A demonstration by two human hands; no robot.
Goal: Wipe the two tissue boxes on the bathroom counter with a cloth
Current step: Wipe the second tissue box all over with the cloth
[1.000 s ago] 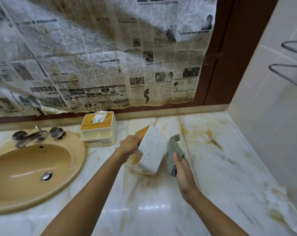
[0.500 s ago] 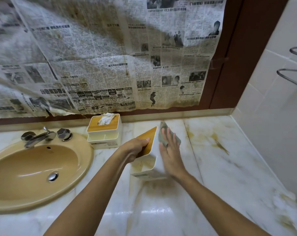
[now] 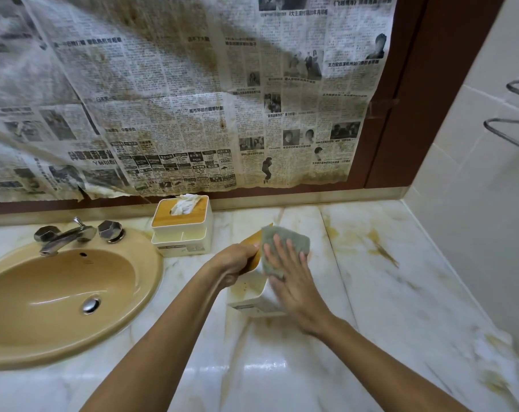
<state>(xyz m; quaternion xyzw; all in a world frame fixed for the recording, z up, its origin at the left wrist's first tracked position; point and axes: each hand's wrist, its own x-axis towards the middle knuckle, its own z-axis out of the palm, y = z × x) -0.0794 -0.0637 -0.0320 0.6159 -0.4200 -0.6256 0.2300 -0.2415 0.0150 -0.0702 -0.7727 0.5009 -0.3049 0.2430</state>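
A white tissue box (image 3: 249, 295) with a wooden lid is tipped on its side in the middle of the marble counter (image 3: 386, 292). My left hand (image 3: 234, 263) grips it at the lid edge. My right hand (image 3: 294, 281) lies flat with straight fingers, pressing a grey-green cloth (image 3: 282, 242) against the box's upturned side. A second white tissue box (image 3: 182, 227) with a wooden lid and a tissue sticking out stands upright at the back, beside the sink.
A tan sink (image 3: 59, 289) with a chrome tap (image 3: 67, 234) fills the left. Stained newspaper (image 3: 192, 99) covers the back wall. A tiled wall (image 3: 475, 218) with metal rails (image 3: 514, 129) closes the right. Yellow stains mark the counter's right part.
My right hand rose from beside the box and spread flat with the cloth over the box's upturned side. The left hand kept its grip; the view drifted a little.
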